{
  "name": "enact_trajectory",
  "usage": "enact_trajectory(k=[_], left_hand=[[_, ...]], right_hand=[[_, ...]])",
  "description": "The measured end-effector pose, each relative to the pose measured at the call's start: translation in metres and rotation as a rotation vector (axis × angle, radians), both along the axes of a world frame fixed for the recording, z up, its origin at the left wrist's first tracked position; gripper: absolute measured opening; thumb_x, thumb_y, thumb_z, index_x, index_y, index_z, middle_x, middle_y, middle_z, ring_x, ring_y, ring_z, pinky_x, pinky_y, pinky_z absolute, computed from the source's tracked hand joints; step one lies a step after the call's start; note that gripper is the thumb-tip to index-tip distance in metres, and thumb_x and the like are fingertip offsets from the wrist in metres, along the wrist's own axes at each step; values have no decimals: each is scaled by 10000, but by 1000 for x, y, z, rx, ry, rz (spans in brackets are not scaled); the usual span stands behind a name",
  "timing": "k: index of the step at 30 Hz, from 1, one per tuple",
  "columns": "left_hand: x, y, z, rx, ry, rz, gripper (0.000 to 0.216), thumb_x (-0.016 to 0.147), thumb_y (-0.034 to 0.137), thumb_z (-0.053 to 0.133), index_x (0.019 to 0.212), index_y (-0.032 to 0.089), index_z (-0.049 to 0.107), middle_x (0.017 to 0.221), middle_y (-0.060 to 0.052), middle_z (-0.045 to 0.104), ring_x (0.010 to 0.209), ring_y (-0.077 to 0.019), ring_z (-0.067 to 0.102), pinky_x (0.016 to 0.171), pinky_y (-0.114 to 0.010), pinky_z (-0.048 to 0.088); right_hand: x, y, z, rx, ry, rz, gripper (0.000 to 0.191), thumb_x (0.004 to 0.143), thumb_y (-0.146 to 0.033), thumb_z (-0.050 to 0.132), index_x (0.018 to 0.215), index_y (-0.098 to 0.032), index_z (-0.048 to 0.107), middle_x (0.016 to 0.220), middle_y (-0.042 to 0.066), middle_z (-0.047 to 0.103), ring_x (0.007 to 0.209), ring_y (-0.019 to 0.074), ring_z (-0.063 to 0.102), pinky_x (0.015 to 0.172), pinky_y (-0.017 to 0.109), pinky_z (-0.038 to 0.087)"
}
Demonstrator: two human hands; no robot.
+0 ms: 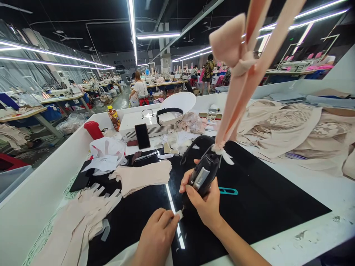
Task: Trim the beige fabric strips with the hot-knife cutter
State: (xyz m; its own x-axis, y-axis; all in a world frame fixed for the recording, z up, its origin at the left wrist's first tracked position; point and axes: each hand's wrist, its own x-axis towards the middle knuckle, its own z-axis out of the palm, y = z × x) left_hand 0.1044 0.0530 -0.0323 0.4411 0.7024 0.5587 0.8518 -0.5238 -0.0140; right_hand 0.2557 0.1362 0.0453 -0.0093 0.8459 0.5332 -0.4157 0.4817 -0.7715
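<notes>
My right hand [205, 201] is wrapped round a black handheld power tool [203, 173] with a grey switch plate. Peach fabric straps [235, 88], knotted together, hang from above and are tied to the tool's upper end. The lower end points down toward the black work surface [266, 192]. Close to that tip, my left hand [159, 232] pinches a small whitish piece [179, 214]. The piece is partly covered by fingers, and whether the tip touches it I cannot tell. Just right of my right hand lies a teal plastic strip [229, 191].
Stacked beige fabric pieces [145, 177] lie left of centre, with longer beige strips [74, 229] nearer. Behind stand a phone [142, 136], a white vented box [133, 123] and a white visor [177, 109]. Beige garments [294, 127] heap at right. White walls edge the table.
</notes>
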Motion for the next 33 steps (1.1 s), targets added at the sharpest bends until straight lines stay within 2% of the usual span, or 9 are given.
enact_trajectory(k=[3, 6, 11, 15, 21, 27, 33], left_hand=[[-1, 0, 0, -7, -10, -6, 323, 1086, 79, 369, 1137, 125, 685, 977, -68, 703, 855, -196, 696, 813, -342, 640], [-2, -1, 0, -3, -19, -16, 309, 1081, 77, 387, 1140, 123, 686, 988, -75, 705, 853, -195, 692, 797, -329, 638], [-2, -1, 1, -20, -16, -14, 323, 1088, 86, 370, 1146, 131, 685, 988, -73, 707, 857, -200, 695, 809, -340, 638], [-1, -2, 10, -26, -36, -22, 329, 1100, 108, 356, 1122, 143, 683, 952, -62, 698, 845, -193, 704, 804, -340, 640], [-5, -8, 22, -88, -40, -20, 381, 1128, 179, 307, 1068, 157, 682, 905, -56, 672, 810, -190, 703, 782, -351, 641], [-9, -13, 17, -81, -83, -29, 363, 1137, 206, 324, 1039, 173, 672, 887, -43, 660, 795, -173, 693, 804, -339, 641], [-9, -11, 13, -24, -77, -31, 332, 1112, 119, 335, 1045, 177, 655, 877, -24, 668, 802, -158, 703, 888, -361, 634]], right_hand=[[3, -4, -2, 6, -4, 24, 422, 885, -110, 708, 1212, -323, 548, 856, -46, 676, 595, 103, 611, 546, 228, 541], [4, -6, -4, 11, -14, 30, 371, 888, -103, 702, 1158, -319, 566, 862, -47, 673, 609, 101, 618, 570, 230, 546], [1, -7, -3, 14, -16, 12, 394, 869, -66, 683, 1149, -316, 563, 841, -54, 671, 600, 98, 627, 571, 221, 551], [2, -8, -1, 5, -19, 17, 334, 875, -63, 677, 1072, -307, 563, 828, -58, 664, 596, 93, 623, 573, 213, 551], [9, -12, -4, -6, -65, 40, 376, 899, -117, 709, 1175, -320, 554, 864, -42, 655, 624, 108, 613, 593, 238, 547], [12, -11, -3, -4, -64, 5, 356, 909, -140, 716, 1173, -316, 554, 871, -42, 669, 646, 117, 629, 620, 254, 565], [8, -10, -2, 1, -68, -19, 299, 893, -148, 728, 1102, -285, 563, 852, -38, 666, 621, 120, 630, 598, 259, 563]])
